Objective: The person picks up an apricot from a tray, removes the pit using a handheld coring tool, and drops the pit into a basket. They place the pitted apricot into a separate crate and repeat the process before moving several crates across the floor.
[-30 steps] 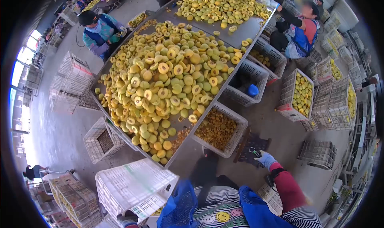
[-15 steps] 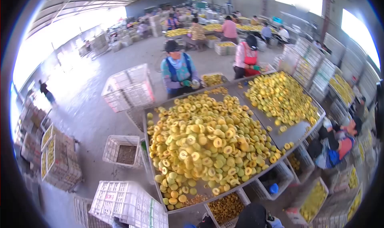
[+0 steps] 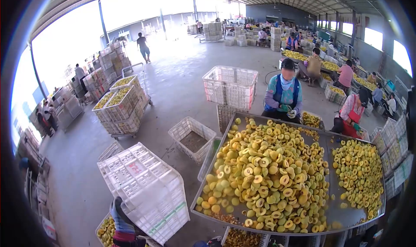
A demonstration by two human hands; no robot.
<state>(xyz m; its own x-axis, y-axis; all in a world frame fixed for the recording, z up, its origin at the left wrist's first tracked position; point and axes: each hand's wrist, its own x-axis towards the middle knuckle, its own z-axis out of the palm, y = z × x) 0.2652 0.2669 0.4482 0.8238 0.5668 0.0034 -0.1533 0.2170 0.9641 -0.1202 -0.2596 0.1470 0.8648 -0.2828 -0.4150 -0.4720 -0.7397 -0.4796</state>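
Observation:
A white plastic crate (image 3: pixel 145 188) is tilted at the lower left, with its slatted side and red markings turned toward me. My left hand (image 3: pixel 117 207), in a dark glove, grips the crate's left edge below a blue-grey sleeve. My right hand is not visible. Just right of the crate stands a metal sorting table (image 3: pixel 207 215) heaped with halved yellow-green fruit (image 3: pixel 268 169), apricot- or peach-like. Beneath the raised crate, another crate of fruit (image 3: pixel 106 233) partly shows.
An open crate (image 3: pixel 193 138) sits on the floor beside the table. Stacked crates (image 3: pixel 232 88) stand behind it. A cart with fruit crates (image 3: pixel 123 110) is to the left. Across the table a person in a blue vest (image 3: pixel 284 93) works; another wears a red apron (image 3: pixel 353 114).
My view has swung left, so the table appears farther right. The tilted crate and my left hand now show more fully. The crate remains in my left hand.

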